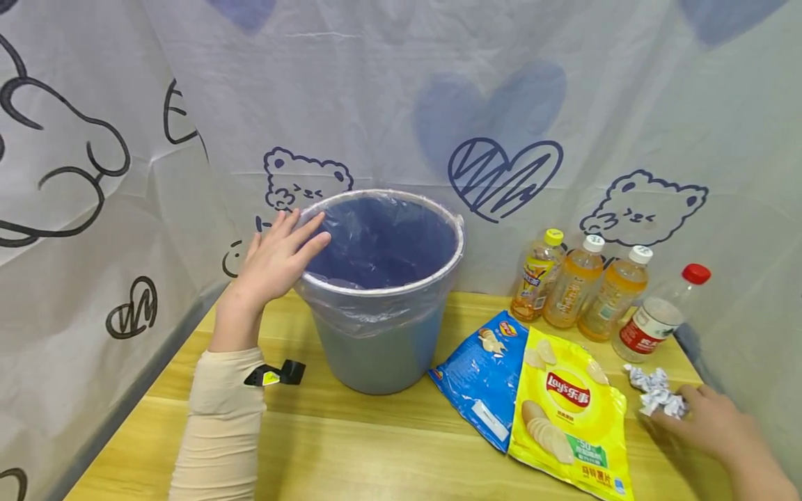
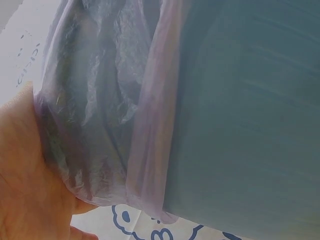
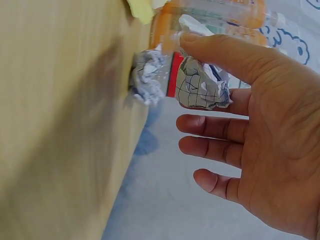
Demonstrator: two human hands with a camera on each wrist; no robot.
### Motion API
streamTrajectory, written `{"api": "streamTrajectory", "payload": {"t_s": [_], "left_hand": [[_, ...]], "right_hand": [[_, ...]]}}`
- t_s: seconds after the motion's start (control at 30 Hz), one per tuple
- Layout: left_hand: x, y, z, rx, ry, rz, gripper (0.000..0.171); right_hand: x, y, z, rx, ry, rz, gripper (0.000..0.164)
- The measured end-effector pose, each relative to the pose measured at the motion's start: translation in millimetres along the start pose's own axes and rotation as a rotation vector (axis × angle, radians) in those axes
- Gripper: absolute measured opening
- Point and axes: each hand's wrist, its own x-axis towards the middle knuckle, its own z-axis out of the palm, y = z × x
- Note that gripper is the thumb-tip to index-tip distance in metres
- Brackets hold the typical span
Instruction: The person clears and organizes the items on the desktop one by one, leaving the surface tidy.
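At the left side of a grey trash bin, my left hand rests on the rim with its fingers extended. A thin clear liner bag is folded over that rim and hangs down outside. Over at the right table edge, my right hand pinches a crumpled paper ball between thumb and index finger; the other fingers are spread slightly apart from it. A second crumpled paper ball lies on the table just beyond the held one.
A blue chip bag and a yellow chip bag lie between bin and paper. Behind them stand a yellow-capped bottle, two white-capped bottles and a red-capped bottle. A patterned cloth hangs behind the table.
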Motion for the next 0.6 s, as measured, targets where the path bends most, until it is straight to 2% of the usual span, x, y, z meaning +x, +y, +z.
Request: {"api": "streamTrajectory", "payload": {"t_s": [0.3, 0.6], "left_hand": [[-0.3, -1.1, 1.5, -0.004, 0.000, -0.002, 0.074], [0.5, -1.0, 1.8, -0.019, 0.006, -0.002, 0.073]], "right_hand": [[-3.8, -13.4, -10.9, 0.013, 0.075, -0.018, 0.099], [2.1, -21.9, -18.3, 0.001, 0.114, -0.038, 0.102]]}}
